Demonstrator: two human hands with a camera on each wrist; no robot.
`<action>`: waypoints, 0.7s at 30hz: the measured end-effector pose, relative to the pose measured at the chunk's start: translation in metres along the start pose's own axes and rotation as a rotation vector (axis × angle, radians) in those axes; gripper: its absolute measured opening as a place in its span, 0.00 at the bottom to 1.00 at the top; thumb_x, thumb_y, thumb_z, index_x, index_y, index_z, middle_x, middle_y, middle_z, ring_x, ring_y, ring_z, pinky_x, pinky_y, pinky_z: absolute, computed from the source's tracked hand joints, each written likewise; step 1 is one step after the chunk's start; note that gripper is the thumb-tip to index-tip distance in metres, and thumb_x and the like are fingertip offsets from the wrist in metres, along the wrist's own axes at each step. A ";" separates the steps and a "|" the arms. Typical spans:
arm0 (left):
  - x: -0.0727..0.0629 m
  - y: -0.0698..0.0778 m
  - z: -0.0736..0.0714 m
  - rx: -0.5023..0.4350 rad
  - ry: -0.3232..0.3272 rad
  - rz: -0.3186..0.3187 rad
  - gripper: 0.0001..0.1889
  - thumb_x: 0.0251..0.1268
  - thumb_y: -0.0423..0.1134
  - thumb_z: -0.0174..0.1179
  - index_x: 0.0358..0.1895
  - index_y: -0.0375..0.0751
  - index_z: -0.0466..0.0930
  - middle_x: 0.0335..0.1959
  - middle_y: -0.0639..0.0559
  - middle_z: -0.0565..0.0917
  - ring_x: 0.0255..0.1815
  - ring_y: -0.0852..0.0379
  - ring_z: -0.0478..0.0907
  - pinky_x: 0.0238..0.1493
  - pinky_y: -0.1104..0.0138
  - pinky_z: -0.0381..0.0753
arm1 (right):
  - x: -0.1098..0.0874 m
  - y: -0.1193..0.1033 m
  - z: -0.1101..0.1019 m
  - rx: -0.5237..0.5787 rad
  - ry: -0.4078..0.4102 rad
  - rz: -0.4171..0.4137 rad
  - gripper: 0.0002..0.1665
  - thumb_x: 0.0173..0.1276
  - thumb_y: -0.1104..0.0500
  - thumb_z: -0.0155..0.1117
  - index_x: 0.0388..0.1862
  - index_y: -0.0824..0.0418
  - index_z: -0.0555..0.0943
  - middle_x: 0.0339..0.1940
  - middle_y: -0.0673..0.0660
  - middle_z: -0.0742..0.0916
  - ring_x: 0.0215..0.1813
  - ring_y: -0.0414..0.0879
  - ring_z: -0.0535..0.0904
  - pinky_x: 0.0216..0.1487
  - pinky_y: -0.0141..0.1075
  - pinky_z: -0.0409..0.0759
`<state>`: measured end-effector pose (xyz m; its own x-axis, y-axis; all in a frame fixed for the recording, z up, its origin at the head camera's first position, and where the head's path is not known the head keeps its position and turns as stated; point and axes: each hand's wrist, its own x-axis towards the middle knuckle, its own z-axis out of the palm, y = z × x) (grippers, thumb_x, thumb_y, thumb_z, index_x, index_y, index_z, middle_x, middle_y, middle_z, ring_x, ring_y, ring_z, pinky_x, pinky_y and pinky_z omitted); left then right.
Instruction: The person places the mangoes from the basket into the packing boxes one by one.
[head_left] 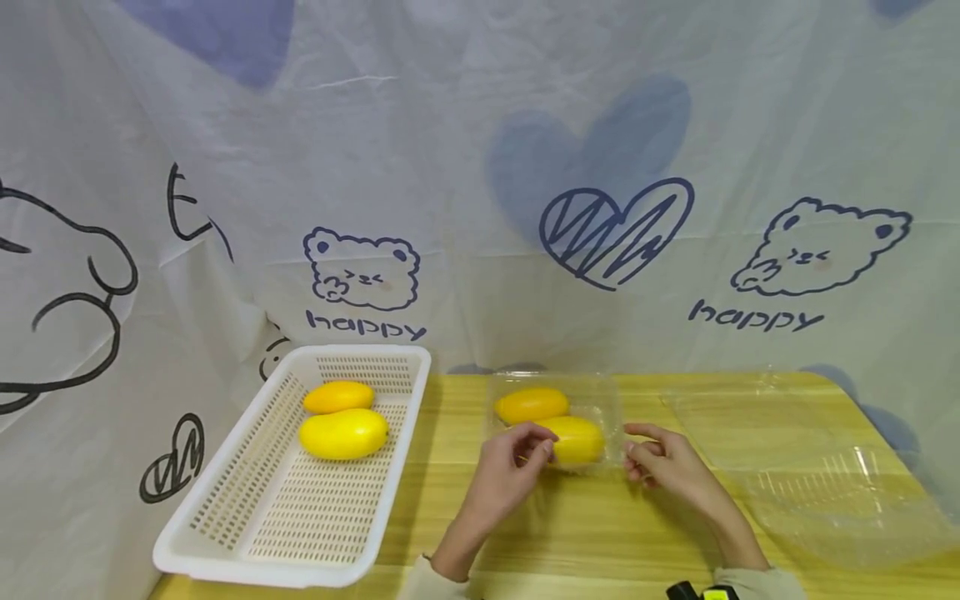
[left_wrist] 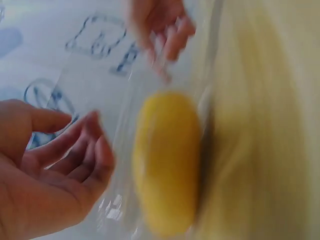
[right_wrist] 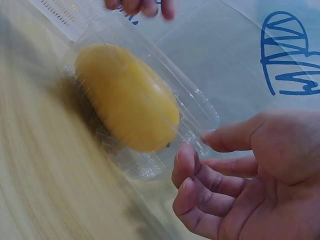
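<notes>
Fingers loosely curled, empty: left hand (head_left: 507,467) and right hand (head_left: 670,467) flank a yellow, oval mango (head_left: 581,439) in a clear plastic box (head_left: 597,393).

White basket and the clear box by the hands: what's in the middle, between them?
Just a strip of wooden table, between the white basket and the clear box. The head view shows it.

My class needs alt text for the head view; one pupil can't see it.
A person's left hand and right hand are at a clear box of two yellow fruits on a table. Left, a white basket holds two more; right lies clear plastic.
</notes>
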<state>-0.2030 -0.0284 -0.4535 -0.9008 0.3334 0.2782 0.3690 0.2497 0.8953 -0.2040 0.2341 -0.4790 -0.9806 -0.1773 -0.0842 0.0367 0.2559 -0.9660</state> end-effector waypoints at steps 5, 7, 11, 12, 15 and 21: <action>-0.009 -0.008 0.030 -0.218 -0.221 -0.173 0.12 0.77 0.36 0.58 0.45 0.28 0.86 0.34 0.42 0.89 0.35 0.42 0.87 0.34 0.59 0.87 | -0.001 0.001 -0.001 0.001 0.006 -0.014 0.30 0.78 0.65 0.57 0.71 0.82 0.64 0.36 0.65 0.88 0.34 0.47 0.83 0.31 0.36 0.83; -0.011 -0.014 0.039 -0.293 -0.225 -0.243 0.14 0.78 0.36 0.58 0.46 0.25 0.86 0.36 0.39 0.89 0.37 0.43 0.87 0.35 0.59 0.87 | 0.000 0.000 -0.001 0.000 0.003 -0.010 0.30 0.78 0.64 0.58 0.70 0.81 0.66 0.37 0.65 0.88 0.35 0.48 0.84 0.32 0.36 0.83; -0.014 -0.022 0.053 -0.450 -0.183 -0.355 0.15 0.77 0.36 0.58 0.48 0.23 0.84 0.41 0.36 0.89 0.41 0.44 0.87 0.37 0.62 0.87 | 0.001 0.000 -0.001 -0.004 -0.009 -0.027 0.29 0.77 0.64 0.59 0.69 0.81 0.67 0.39 0.67 0.88 0.37 0.49 0.85 0.35 0.36 0.84; -0.015 -0.023 0.056 -0.492 -0.176 -0.379 0.15 0.77 0.37 0.59 0.49 0.23 0.84 0.42 0.36 0.88 0.42 0.45 0.87 0.38 0.62 0.87 | 0.001 0.000 -0.001 -0.001 -0.011 -0.033 0.29 0.77 0.64 0.59 0.69 0.82 0.67 0.39 0.68 0.88 0.38 0.49 0.86 0.35 0.36 0.84; -0.015 -0.025 0.064 -0.607 -0.162 -0.454 0.16 0.76 0.38 0.60 0.51 0.23 0.83 0.43 0.39 0.88 0.41 0.50 0.86 0.39 0.65 0.87 | 0.001 0.000 -0.002 0.004 -0.012 -0.049 0.29 0.76 0.65 0.59 0.68 0.82 0.67 0.39 0.68 0.88 0.37 0.49 0.86 0.36 0.35 0.84; -0.011 -0.025 0.081 -0.778 -0.030 -0.564 0.19 0.73 0.41 0.64 0.53 0.26 0.84 0.40 0.47 0.89 0.35 0.60 0.84 0.32 0.71 0.83 | -0.002 0.001 -0.004 0.002 -0.013 -0.067 0.30 0.75 0.65 0.62 0.67 0.83 0.67 0.37 0.67 0.88 0.35 0.47 0.85 0.35 0.36 0.84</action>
<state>-0.1839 0.0356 -0.5068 -0.8889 0.3747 -0.2635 -0.3819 -0.2888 0.8779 -0.2029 0.2383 -0.4785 -0.9782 -0.2063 -0.0226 -0.0285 0.2412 -0.9701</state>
